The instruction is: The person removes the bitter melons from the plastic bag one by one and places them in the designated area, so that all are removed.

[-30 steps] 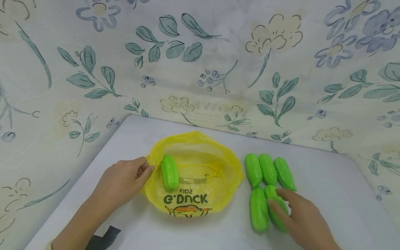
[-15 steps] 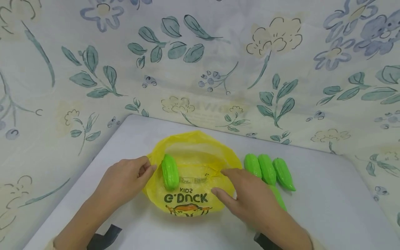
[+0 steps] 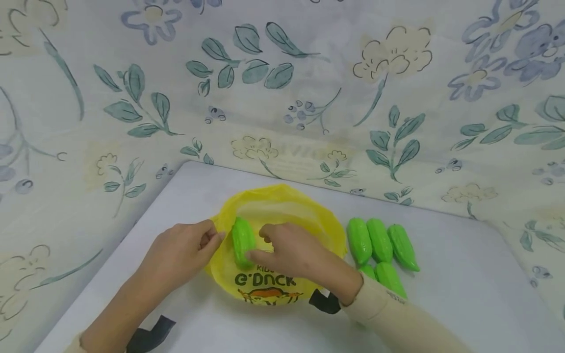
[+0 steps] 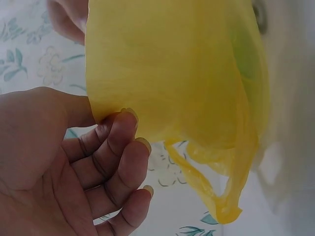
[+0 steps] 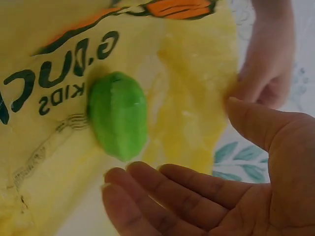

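A yellow plastic bag [image 3: 333,220] with "G.DUCK KIDS" print lies open on the white table. At its left rim, my left hand [image 3: 183,250] pinches the edge of the plastic between thumb and fingers, as the left wrist view also shows. Inside the bag, toward the left, is a green ridged vegetable [image 3: 243,242]. My right hand [image 3: 289,250] reaches over the bag just right of that vegetable. In the right wrist view, this hand's [image 5: 197,196] fingers and thumb are spread, with the fingertips close to the green vegetable [image 5: 118,115] but not round it.
Several more green ridged vegetables [image 3: 379,240] lie in two rows right of the bag, partly hidden by my right sleeve [image 3: 384,306]. A floral cloth [image 3: 309,98] hangs behind the white table [image 3: 463,274]. Black bent pieces [image 3: 152,336] show near both wrists.
My right hand has moved left from the vegetables on the table, across the bag's right side, to beside the vegetable inside. My left hand keeps its grip on the rim.
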`<state>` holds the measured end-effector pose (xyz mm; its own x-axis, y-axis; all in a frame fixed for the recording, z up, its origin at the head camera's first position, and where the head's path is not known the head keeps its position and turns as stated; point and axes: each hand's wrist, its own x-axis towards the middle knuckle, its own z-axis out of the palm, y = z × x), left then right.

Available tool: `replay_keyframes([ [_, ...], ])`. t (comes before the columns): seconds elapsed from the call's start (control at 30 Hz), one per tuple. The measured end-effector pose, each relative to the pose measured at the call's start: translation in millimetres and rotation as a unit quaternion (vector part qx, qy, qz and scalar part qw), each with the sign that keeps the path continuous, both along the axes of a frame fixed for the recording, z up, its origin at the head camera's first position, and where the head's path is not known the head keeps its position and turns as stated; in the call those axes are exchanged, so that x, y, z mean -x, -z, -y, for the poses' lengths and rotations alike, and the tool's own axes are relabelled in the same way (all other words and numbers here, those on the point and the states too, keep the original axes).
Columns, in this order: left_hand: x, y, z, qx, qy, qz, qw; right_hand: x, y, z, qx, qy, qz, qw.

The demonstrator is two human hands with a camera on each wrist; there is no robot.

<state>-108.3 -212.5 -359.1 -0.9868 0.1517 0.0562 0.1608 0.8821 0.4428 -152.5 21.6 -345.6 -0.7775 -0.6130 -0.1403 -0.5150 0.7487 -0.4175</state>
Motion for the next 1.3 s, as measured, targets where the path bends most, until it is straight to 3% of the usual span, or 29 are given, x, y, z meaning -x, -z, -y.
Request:
replay_keyframes([
  [0.2, 0.2, -0.3, -2.3, 0.003, 0.002, -0.001, 1.0000, 15.5, 25.5, 15, 0.006, 0.017, 0.054, 0.9984],
  [0.33, 1.0, -0.8, -3.4, 0.006, 0.004, -0.002, 1.0000, 19.0, 33.7, 23, 0.000, 0.034, 0.081, 0.9961],
  [0.67, 1.6, -2.7, -2.7, 0.010, 0.001, 0.001, 0.9999, 21.0, 36.1, 34, -0.033, 0.051, 0.063, 0.9962],
  [1.07, 0.8, 1.1, 0.8, 0.010, 0.001, -0.006, 0.9999, 20.4, 39.3, 45, -0.078, 0.039, -0.013, 0.9961],
  [1.3, 1.3, 2.5, 1.6, 0.007, 0.001, -0.010, 0.9999, 21.5, 40.6, 44, -0.095, 0.038, -0.021, 0.9945],
])
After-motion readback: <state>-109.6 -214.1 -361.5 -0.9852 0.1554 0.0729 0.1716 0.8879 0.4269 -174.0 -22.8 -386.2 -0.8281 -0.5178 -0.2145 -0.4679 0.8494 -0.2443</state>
